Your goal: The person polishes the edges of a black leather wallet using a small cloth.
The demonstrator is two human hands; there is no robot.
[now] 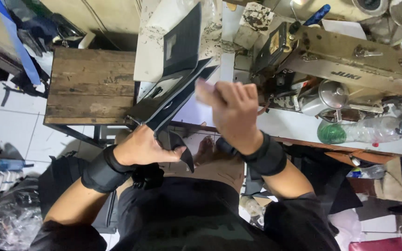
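Over my lap, at the front edge of the sewing table (284,123), my left hand (143,148) is closed around the lower end of a stack of black panels (173,95), which slants up and away toward a white sheet (152,46). My right hand (231,109) is raised just beside the panels' upper edge, fingers curled and blurred, and I cannot tell whether it grips anything. Close behind it stands the beige sewing machine (350,62), with a clear plastic bottle (368,130) lying to its right and a wooden stool (89,86) to my left.
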